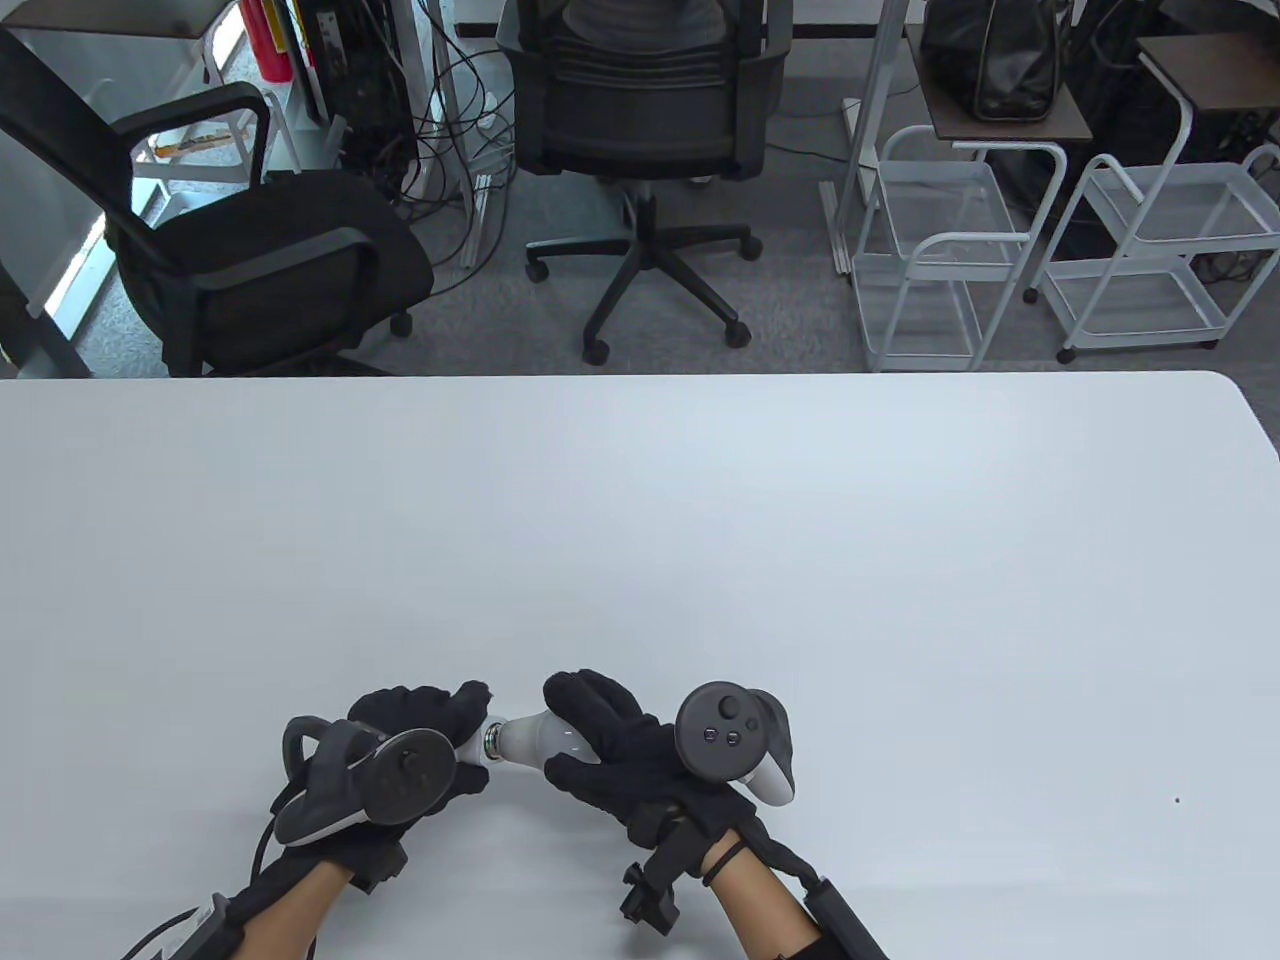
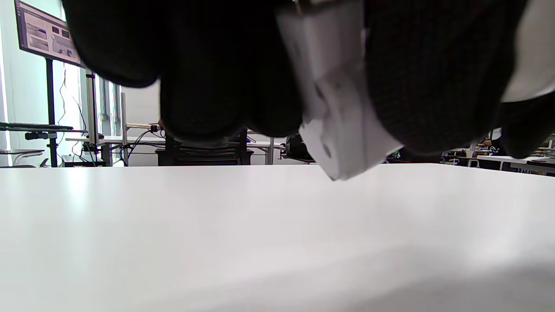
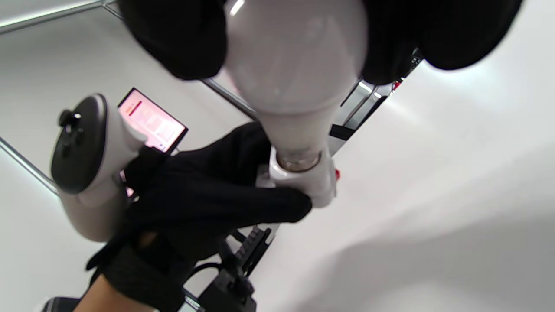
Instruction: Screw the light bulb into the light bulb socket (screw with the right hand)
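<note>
Bulb [image 1: 535,738] lies sideways, threads already in the socket [image 3: 303,182] that the left hand [image 1: 415,745] grips, right hand [image 1: 610,745] wrapped round the globe.

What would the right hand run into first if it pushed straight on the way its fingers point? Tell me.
The right hand points left along the light bulb it grips, so it would probably meet the socket first, then the left hand holding it. The bulb's metal base already sits at the socket mouth.

Frosted smooth bulb [image 3: 295,56] with metal thread, white plastic socket [image 3: 310,184], matt table [image 1: 640,520].
</note>
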Tool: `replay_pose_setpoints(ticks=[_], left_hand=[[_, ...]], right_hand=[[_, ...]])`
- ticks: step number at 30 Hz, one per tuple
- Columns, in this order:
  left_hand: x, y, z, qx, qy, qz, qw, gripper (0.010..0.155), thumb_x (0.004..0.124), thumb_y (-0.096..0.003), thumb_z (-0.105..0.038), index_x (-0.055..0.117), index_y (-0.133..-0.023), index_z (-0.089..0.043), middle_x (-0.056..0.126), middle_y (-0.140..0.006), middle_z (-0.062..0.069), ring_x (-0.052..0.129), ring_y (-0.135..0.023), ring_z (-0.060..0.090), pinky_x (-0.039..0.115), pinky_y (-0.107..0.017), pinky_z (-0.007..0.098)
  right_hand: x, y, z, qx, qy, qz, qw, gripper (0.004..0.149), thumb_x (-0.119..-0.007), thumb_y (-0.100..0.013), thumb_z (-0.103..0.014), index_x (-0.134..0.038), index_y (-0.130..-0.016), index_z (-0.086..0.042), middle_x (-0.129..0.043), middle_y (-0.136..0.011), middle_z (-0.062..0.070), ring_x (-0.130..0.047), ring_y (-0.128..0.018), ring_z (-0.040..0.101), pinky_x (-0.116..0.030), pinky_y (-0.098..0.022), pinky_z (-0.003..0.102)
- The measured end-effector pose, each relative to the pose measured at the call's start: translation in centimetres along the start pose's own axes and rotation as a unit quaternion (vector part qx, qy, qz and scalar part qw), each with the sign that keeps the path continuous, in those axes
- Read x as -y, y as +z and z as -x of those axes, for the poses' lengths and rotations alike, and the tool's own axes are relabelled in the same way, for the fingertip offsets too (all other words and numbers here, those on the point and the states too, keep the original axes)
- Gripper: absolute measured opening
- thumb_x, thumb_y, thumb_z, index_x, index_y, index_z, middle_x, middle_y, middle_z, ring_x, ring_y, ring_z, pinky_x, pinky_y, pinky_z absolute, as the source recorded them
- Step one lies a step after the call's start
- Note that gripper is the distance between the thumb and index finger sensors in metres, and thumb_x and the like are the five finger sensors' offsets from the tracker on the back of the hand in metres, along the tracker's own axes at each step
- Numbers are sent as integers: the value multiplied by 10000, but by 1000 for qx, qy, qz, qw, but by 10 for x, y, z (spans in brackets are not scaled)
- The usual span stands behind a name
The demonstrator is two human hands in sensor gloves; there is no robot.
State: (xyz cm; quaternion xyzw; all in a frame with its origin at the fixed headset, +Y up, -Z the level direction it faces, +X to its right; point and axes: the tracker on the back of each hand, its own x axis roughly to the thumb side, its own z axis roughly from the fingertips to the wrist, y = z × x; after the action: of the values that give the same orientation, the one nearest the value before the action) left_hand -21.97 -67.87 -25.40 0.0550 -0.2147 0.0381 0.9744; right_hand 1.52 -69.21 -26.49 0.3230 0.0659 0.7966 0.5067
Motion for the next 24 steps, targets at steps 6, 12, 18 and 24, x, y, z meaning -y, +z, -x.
replay_pose_setpoints(ticks=[6, 12, 18, 24], left_hand=[[1, 0, -4, 5, -18, 6, 1000, 723, 964, -393, -473, 781, -1015, -153, 960, -755, 134, 959, -655, 310, 708, -616, 601], [2, -1, -4, 5, -8, 8, 1000, 722, 959, -398, -477, 778, -1015, -148, 960, -749, 135, 960, -648, 310, 709, -611, 601], [2, -1, -2, -2, -9, 5, 1000, 720, 956, -402, -476, 772, -1019, -154, 956, -753, 135, 954, -656, 310, 703, -618, 601], [3, -1, -6, 5, -19, 8, 1000, 722, 957, -399, -475, 773, -1018, -154, 956, -754, 132, 954, -657, 308, 704, -620, 599]], right_hand=[[-2, 0, -4, 6, 39, 3, 999, 599, -748, -562, -294, -474, -1046, -73, -493, -969, 367, -779, -664, 534, -696, -433, 624], [0, 1, -3, 0, 44, 23, 999, 561, -720, -578, -340, -508, -1035, -95, -613, -854, 447, -886, -524, 488, -775, -340, 558], [-1, 2, 0, -6, -11, 16, 1000, 577, -708, -574, -273, -487, -1045, -24, -405, -971, 427, -809, -587, 559, -734, -378, 597], [3, 3, 2, -19, 4, 41, 999, 551, -691, -592, -323, -496, -1041, -69, -665, -782, 462, -910, -467, 483, -803, -284, 533]])
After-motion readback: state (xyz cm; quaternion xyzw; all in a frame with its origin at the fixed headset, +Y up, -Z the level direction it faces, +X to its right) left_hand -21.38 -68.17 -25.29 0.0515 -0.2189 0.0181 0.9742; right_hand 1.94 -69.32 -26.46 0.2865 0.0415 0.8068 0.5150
